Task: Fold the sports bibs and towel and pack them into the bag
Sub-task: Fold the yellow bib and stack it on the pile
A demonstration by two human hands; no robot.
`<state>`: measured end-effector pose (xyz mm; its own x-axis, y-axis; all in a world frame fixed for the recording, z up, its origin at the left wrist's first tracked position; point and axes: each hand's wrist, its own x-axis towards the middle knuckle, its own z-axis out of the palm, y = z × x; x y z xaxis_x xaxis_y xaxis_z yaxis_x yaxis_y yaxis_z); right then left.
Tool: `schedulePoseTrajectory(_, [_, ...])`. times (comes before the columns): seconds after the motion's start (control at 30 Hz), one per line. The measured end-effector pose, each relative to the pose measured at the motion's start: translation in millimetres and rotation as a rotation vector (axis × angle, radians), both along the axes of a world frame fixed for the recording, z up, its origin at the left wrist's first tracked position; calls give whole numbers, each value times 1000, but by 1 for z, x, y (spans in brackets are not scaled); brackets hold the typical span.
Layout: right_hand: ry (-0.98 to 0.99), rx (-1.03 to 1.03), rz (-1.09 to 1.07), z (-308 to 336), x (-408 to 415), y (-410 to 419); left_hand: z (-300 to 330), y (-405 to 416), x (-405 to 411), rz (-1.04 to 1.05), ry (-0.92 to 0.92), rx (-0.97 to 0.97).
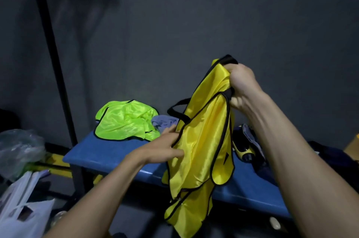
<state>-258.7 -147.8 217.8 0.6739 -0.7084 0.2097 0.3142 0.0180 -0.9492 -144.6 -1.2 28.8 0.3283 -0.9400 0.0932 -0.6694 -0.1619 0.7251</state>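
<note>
While the person is standing in front of the blue bench (120, 155), the head camera is looking down at both bare arms. The right hand (240, 87) is lifted high, and its fingers are curling tight around the top of a yellow sports bib (202, 140) with black edging. The bib is hanging down from that fist, in front of the bench, and its bottom end is dangling below the bench's front edge. The left hand (168, 147) is reaching in from the side. Its fingers are lying fairly straight and touching the bib's black edge about halfway down. I cannot tell if they are pinching the cloth or just touching it.

A bright green sports bib (126, 121) is lying crumpled on the far left part of the bench, near the dark grey wall (194, 33). Just beside it, to the right, a bluish grey towel (164, 122) is sitting in a heap, partly hiding behind the yellow bib. A black strap loop (176, 109) is sticking up behind the yellow bib, but I cannot tell what it belongs to. On the right side of the bench some dark things are lying in a pile, with a yellow and black item (243, 152) among them; it is too dim to name.

A black pole (52, 59) is standing up on the left. Down on the floor at the left, a clear plastic bag (19, 150) and a white plastic bag (25, 208) are lying near each other.
</note>
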Motion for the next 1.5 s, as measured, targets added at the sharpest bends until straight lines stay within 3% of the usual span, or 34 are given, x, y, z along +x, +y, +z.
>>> schedulePoseTrajectory(0.13, [-29, 19, -9, 10, -3, -23, 8, -9, 6, -78, 79, -157])
schedulePoseTrajectory(0.37, [-53, 211, -211, -15, -5, -94, 30, 17, 47, 60, -37, -277])
schedulePoseTrajectory(0.6, [177, 212, -242, -46, 1, -130, 94, 37, 79, 78, -434, -157])
schedulePoseTrajectory(0.7, [493, -37, -185, -51, 3, -139, 136, 37, 85, 126, -461, -215])
schedulePoseTrajectory(0.8, [874, -583, 3, -49, 3, -138, 186, 28, 70, -27, -237, -217])
schedulePoseTrajectory(0.87, [959, -841, 122, -38, 6, -127, 217, 18, 55, -148, -256, -107])
schedulePoseTrajectory(0.93, [711, -900, 244, -18, 10, -105, 235, 4, 46, -188, -378, -32])
schedulePoseTrajectory(1.0, [361, -710, 476, 0, 12, -77, 244, -10, 41, -195, -472, -26])
schedulePoseTrajectory(1.07, [188, -634, 618, 11, 13, -55, 247, -18, 36, -194, -489, -66])
schedulePoseTrajectory(1.3, [53, -499, 570, 11, 22, -48, 244, -9, 43, 61, -390, -363])
schedulePoseTrajectory(1.5, [13, -432, 479, 18, 25, -52, 229, 10, 49, -65, -111, -340])
